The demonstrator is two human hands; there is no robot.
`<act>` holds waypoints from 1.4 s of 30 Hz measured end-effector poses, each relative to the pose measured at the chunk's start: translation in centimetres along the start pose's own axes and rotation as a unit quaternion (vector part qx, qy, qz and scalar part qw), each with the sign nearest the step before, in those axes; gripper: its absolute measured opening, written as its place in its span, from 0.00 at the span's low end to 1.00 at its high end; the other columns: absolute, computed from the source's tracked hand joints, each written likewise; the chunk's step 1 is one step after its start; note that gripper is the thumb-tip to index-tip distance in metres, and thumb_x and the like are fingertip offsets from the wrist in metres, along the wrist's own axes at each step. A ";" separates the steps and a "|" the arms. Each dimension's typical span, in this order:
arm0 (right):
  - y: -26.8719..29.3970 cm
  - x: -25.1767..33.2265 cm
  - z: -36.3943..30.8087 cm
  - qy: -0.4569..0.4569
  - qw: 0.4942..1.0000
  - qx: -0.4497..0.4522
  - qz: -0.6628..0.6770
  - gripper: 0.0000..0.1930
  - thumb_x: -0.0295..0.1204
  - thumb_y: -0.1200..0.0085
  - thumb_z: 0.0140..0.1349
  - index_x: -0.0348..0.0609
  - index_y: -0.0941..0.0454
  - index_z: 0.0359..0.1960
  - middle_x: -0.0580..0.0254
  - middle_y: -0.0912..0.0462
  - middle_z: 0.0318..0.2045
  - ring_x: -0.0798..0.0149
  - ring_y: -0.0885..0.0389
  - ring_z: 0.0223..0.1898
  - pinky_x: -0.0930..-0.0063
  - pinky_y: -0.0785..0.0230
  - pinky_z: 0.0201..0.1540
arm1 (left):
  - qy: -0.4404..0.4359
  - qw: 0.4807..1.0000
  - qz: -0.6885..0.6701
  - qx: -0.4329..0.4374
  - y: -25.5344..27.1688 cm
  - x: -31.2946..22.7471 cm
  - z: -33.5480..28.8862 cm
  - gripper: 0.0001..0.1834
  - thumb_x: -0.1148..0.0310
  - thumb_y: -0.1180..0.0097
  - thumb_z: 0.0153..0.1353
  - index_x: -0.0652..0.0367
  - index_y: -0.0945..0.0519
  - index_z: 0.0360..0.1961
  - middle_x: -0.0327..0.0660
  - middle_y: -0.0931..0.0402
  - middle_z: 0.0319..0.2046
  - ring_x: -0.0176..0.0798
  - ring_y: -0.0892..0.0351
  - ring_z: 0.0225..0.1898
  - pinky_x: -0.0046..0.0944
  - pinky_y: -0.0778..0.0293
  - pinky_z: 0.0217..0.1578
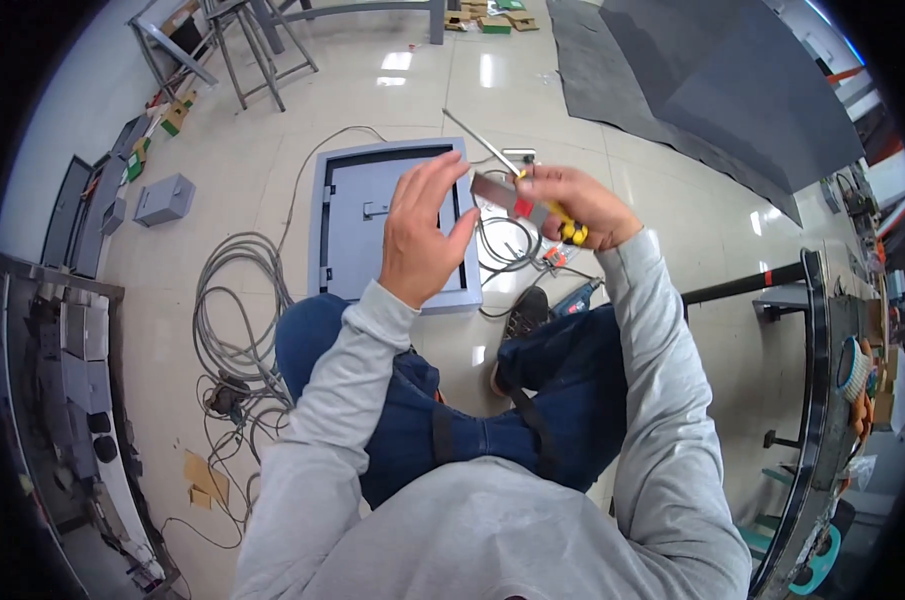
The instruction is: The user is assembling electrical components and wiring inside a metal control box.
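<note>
My right hand (582,208) is closed round a screwdriver (482,139) with a yellow and black handle. Its long metal shaft points up and to the left. In the same hand is a flat, dark grey-brown strip (494,190) with a red part by the fingers; its kind I cannot make out. My left hand (420,235) is raised, thumb and fingers apart, with nothing visible in it, close to the strip's left end. Below the hands a grey metal electrical cabinet (347,240) lies on the floor, its door facing up; my left hand hides part of it.
Coiled grey cable (212,300) lies left of the cabinet. A power drill (576,298) rests beside my shoe (525,315), near a black cable loop (502,262). A small grey box (164,200) stands further left. Dark sheeting (612,80) covers the far right; a metal stool (257,55) stands far left.
</note>
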State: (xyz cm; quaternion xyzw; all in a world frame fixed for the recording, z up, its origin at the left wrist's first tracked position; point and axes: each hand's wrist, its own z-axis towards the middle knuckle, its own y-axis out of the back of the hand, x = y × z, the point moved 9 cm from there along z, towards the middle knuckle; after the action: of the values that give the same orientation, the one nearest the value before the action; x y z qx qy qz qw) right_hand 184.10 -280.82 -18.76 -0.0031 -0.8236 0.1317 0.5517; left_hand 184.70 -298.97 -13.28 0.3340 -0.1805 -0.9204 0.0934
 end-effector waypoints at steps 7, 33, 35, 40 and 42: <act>-1.9 -2.7 1.9 -0.035 0.998 -0.018 -0.043 0.17 0.32 0.37 0.61 0.33 0.25 0.46 0.57 0.17 0.28 0.76 0.28 0.14 0.86 0.33 0.15 | -0.014 0.998 -0.020 0.062 -1.8 2.1 -1.8 0.21 0.79 0.38 0.50 0.58 0.19 0.48 0.39 0.19 0.45 0.46 0.21 0.47 0.39 0.26 0.51; 5.3 0.2 0.6 0.135 0.928 -0.280 -0.207 0.17 0.31 0.40 0.53 0.34 0.21 0.43 0.57 0.17 0.26 0.67 0.21 0.22 0.77 0.27 0.28 | 0.545 0.728 -0.412 -0.057 -2.9 16.9 -7.6 0.15 0.67 0.50 0.72 0.62 0.24 0.55 0.43 0.18 0.46 0.33 0.22 0.39 0.31 0.27 0.41; 5.3 0.7 0.7 0.154 0.913 -0.298 -0.231 0.18 0.32 0.40 0.52 0.34 0.21 0.43 0.57 0.17 0.27 0.66 0.21 0.23 0.76 0.27 0.29 | 0.545 0.732 -0.406 -0.049 -2.7 17.0 -7.6 0.15 0.67 0.50 0.72 0.62 0.24 0.54 0.43 0.18 0.47 0.32 0.22 0.38 0.31 0.27 0.40; 5.3 0.7 1.7 0.180 0.881 -0.325 -0.293 0.21 0.36 0.39 0.51 0.34 0.19 0.43 0.57 0.16 0.29 0.64 0.22 0.22 0.74 0.26 0.30 | 0.538 0.724 -0.431 0.000 -2.4 20.5 -9.5 0.15 0.68 0.51 0.71 0.64 0.24 0.53 0.44 0.18 0.48 0.32 0.23 0.37 0.32 0.26 0.38; 4.6 -0.4 1.4 0.097 0.930 -0.269 -0.233 0.21 0.37 0.39 0.54 0.34 0.20 0.45 0.59 0.16 0.27 0.68 0.24 0.21 0.77 0.28 0.28 | 0.501 0.703 -0.505 -0.014 -2.9 19.7 -9.2 0.14 0.70 0.52 0.71 0.65 0.24 0.53 0.46 0.19 0.48 0.34 0.22 0.37 0.32 0.25 0.37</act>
State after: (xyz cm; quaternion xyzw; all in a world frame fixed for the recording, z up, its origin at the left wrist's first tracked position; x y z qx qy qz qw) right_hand 182.34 -276.72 -20.67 0.0282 -0.7483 -0.2280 0.6223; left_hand 175.55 -304.54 -32.37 0.7856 0.1011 -0.5293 -0.3039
